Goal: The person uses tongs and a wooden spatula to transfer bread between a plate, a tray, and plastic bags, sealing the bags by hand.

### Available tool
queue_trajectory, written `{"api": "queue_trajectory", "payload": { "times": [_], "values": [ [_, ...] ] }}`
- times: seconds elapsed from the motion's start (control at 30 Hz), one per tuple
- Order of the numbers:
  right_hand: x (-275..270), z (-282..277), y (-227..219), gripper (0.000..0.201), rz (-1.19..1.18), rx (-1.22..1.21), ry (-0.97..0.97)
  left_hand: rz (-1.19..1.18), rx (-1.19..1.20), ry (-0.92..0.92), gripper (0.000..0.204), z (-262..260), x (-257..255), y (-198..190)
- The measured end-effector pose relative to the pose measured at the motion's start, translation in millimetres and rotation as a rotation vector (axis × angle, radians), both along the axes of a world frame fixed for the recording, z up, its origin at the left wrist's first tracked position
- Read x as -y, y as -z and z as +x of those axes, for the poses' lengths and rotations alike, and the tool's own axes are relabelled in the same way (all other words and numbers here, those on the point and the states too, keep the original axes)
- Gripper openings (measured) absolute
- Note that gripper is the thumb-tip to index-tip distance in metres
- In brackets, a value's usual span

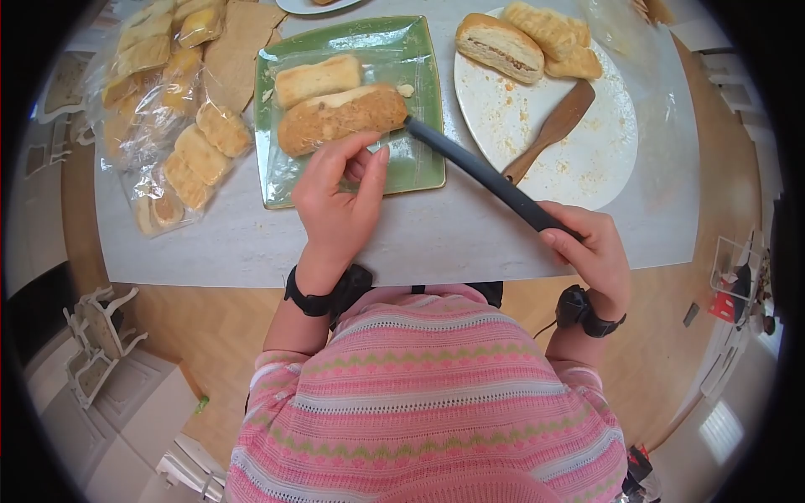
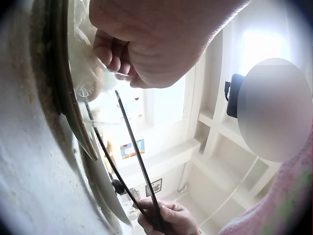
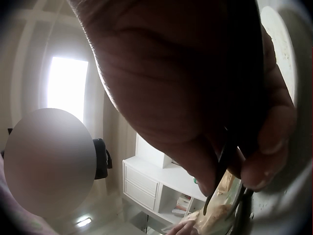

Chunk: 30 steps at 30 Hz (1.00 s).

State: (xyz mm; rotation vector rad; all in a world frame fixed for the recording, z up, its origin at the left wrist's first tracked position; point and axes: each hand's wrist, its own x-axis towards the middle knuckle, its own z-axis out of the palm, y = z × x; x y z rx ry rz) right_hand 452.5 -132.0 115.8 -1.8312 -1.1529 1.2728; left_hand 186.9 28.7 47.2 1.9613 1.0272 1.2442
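My right hand (image 1: 591, 251) grips black tongs (image 1: 495, 180), whose tips lie beside the right end of a long browned bread roll (image 1: 344, 117). In the left wrist view the two arms of the tongs (image 2: 134, 147) stand apart. My left hand (image 1: 340, 197) is at the near side of that roll, fingers bent inward; clear film lies around them, and whether they pinch it I cannot tell. A paler roll (image 1: 319, 80) lies behind, on the same film over a green square plate (image 1: 419, 168).
To the right, a white oval plate (image 1: 604, 180) holds a split filled roll (image 1: 499, 48), a pastry (image 1: 553, 38) and a wooden spatula (image 1: 558, 121). Bagged breads (image 1: 197, 159) lie at the left beside brown paper (image 1: 239, 50). Another plate (image 1: 319, 5) shows at the far edge.
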Motion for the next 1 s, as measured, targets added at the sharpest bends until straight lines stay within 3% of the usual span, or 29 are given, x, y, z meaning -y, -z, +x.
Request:
{"api": "queue_trajectory", "payload": {
  "times": [0.13, 0.2, 0.4, 0.5, 0.73, 0.83, 1.0],
  "values": [
    [11.2, 10.5, 3.5, 0.032, 0.02, -0.048, 0.106, -0.011, -0.022, -0.025, 0.023, -4.3, 0.5, 1.7],
    [13.5, 12.2, 5.1, 0.033, 0.023, -0.096, 0.194, 0.178, -0.108, -0.048, 0.034, -7.1, -2.1, 3.3],
    [9.9, 9.8, 8.6, 0.033, 0.029, -0.116, 0.127, 0.273, -0.273, -0.076, 0.062, -15.6, 0.2, 2.5],
    [6.5, 8.5, 9.7, 0.033, 0.01, -0.116, 0.136, 0.272, -0.384, -0.077, 0.067, -17.1, 3.4, 1.9],
    [8.7, 11.7, 11.0, 0.034, 0.005, -0.137, 0.15, 0.297, -0.414, -0.01, 0.061, -19.6, 2.3, 5.2],
    [14.9, 15.8, 12.1, 0.035, 0.036, -0.134, 0.244, 0.289, -0.373, 0.044, 0.057, -17.8, 2.7, 5.0],
    [23.3, 31.1, 20.6, 0.04, 0.219, -0.052, 0.57, 0.284, -0.306, 0.049, 0.054, -13.2, 4.4, 4.5]
  ]
}}
